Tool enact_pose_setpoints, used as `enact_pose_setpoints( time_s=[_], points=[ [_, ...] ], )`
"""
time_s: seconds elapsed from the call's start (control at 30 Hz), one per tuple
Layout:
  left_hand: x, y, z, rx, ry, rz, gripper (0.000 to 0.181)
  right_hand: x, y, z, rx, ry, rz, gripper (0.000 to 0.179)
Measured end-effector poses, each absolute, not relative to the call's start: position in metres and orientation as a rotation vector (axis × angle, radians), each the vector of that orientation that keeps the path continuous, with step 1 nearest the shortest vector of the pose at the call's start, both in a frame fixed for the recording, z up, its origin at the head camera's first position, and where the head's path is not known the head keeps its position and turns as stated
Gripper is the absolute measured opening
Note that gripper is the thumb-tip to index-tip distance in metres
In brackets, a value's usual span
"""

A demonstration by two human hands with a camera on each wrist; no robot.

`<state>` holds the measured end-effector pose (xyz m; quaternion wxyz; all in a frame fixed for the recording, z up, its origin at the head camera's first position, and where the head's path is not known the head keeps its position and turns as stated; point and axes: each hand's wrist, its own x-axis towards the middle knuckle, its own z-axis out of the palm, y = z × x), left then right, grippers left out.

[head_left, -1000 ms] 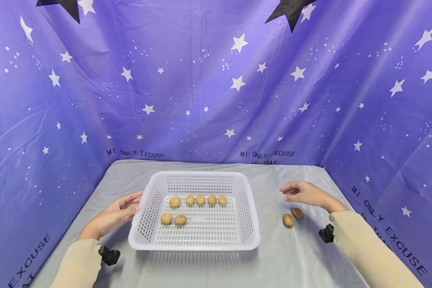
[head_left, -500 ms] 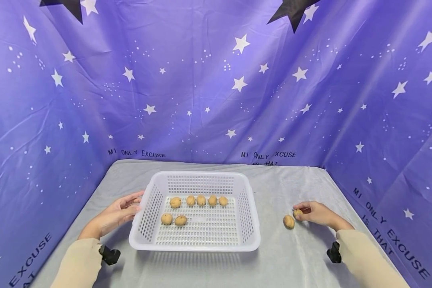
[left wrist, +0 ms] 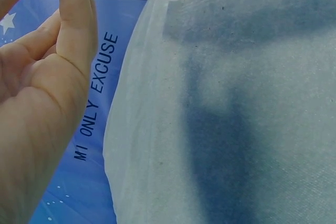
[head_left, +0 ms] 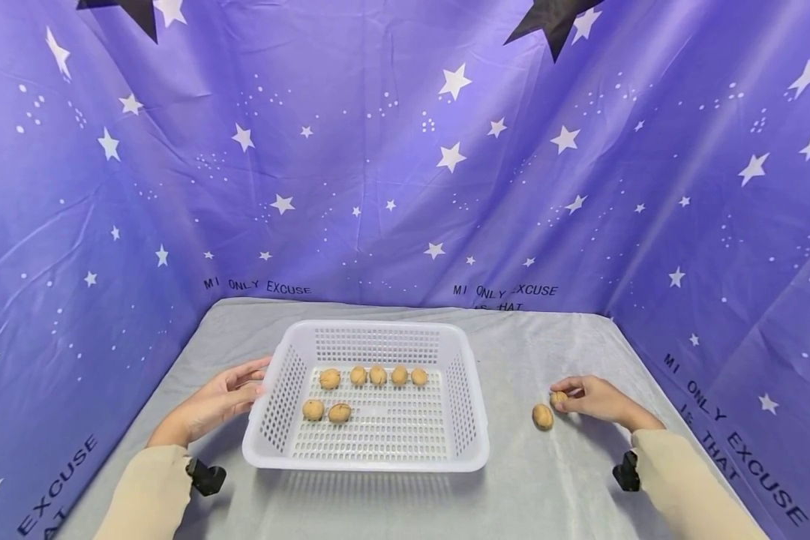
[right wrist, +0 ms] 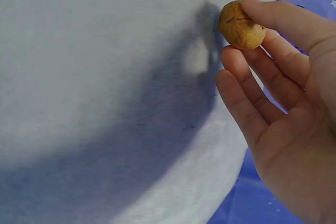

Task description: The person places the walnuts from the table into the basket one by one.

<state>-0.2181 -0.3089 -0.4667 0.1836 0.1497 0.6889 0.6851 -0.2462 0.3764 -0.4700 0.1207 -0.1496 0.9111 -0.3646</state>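
Observation:
In the head view, my right hand (head_left: 597, 400) pinches a brown walnut (head_left: 559, 401) between thumb and fingers, low over the cloth on the right. The right wrist view shows the cracked line on this walnut (right wrist: 241, 25), with the thumb on one side and fingertips on the other. A second walnut (head_left: 543, 416) lies just left of it. My left hand (head_left: 217, 400) rests against the left side of a white plastic basket (head_left: 364, 464), thumb and fingers fairly straight at its rim. Several walnuts (head_left: 378, 375) sit inside, in a back row and a shorter front row.
A grey cloth (head_left: 513, 495) covers the table under the basket. Purple curtains with white stars (head_left: 378, 150) enclose the left, back and right sides. Black wrist mounts (head_left: 205, 478) sit on both sleeves.
My right hand has come down and a little to the right, and its fingers have closed on the farther walnut. My left hand and the basket stay in place.

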Motion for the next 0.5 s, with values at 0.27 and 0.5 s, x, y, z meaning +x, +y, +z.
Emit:
enact_pose_setpoints(
  time_s=[0.27,0.5],
  points=[
    [-0.218,-0.308,-0.465,0.412,1.950,1.923,0.065,-0.255,0.360,-0.440,-0.442,2.745,-0.984,0.045],
    [-0.217,-0.309,-0.464,0.431,1.942,1.922,0.064,-0.263,0.337,-0.415,-0.539,2.809,-0.969,0.041]
  ],
)
